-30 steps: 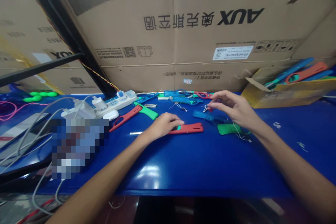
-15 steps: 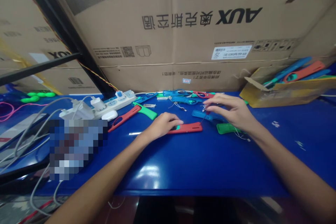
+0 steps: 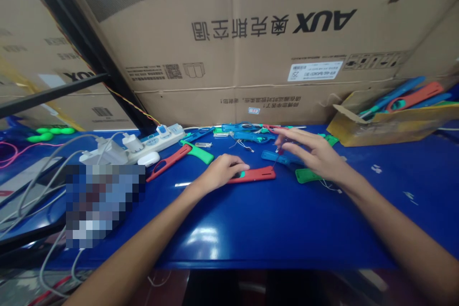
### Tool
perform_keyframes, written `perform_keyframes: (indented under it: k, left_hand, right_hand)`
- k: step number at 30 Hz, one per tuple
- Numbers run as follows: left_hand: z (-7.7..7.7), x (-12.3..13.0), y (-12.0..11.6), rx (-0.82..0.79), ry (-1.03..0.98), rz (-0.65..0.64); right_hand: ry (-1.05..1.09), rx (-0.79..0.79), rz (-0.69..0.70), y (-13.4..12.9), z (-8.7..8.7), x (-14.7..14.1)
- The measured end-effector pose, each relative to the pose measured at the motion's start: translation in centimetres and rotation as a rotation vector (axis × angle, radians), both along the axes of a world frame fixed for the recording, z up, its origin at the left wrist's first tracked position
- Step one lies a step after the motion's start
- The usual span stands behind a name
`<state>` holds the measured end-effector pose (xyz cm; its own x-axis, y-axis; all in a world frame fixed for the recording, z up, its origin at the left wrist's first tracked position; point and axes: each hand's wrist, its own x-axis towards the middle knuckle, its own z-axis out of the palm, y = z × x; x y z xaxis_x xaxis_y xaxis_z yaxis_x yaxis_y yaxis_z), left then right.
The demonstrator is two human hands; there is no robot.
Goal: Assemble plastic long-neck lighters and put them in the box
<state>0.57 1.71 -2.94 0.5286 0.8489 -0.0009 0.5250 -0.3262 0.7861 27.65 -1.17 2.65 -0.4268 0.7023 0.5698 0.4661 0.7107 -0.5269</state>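
My left hand (image 3: 220,172) is closed around a red long-nosed lighter (image 3: 258,173) lying flat on the blue table. Its metal tube (image 3: 182,184) sticks out to the left, and a green part shows by my thumb. Above the lighter's right end, my right hand (image 3: 311,150) pinches a thin, dark tool (image 3: 276,158), its tip at that end; its exact kind is unclear. Just behind it lies a blue lighter casing (image 3: 273,156). A green casing (image 3: 307,175) sits below the right hand, with thin white wires (image 3: 328,185) beside it.
Several blue lighter parts (image 3: 247,134) lie along the cardboard wall (image 3: 215,76). To the left are a red casing (image 3: 170,163), a green casing (image 3: 201,154), a white earbud case (image 3: 148,158) and a power strip (image 3: 158,141). An open carton (image 3: 398,126) holds lighters at right.
My right hand has shifted slightly, its fingers tilting down and left over the tool. The left hand and red lighter stay put; the whole view has drifted a little.
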Motion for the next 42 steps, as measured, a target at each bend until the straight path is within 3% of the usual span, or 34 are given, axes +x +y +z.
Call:
perform_keyframes:
  k: [4,10,17,23,28,35,42]
  left_hand:
    - [0.0,0.0,0.0,0.01,0.008,0.005]
    - [-0.1,0.0,0.1,0.022,0.013,-0.005]
    - [-0.1,0.0,0.1,0.031,0.027,-0.009]
    - [0.0,0.0,0.0,0.043,0.033,-0.017]
    - [0.0,-0.1,0.0,0.025,0.024,-0.023]
    - [-0.1,-0.1,-0.1,0.029,0.033,-0.019]
    - [-0.2,-0.1,0.1,0.028,0.03,-0.016]
  right_hand:
    - [-0.009,-0.106,0.076,-0.5,0.5,0.1]
    - [-0.015,0.081,0.003,-0.1,0.1,0.3]
    - [-0.088,-0.061,0.052,-0.5,0.6,0.6]
    - [-0.081,0.08,-0.025,-0.3,0.5,0.6]
    - [-0.097,-0.023,0.03,-0.5,0.8,0.4]
    - [-0.04,0.054,0.063,-0.3,0.6,0.5]
    - [-0.11,-0.042,0.106,-0.4,0.9,1.2]
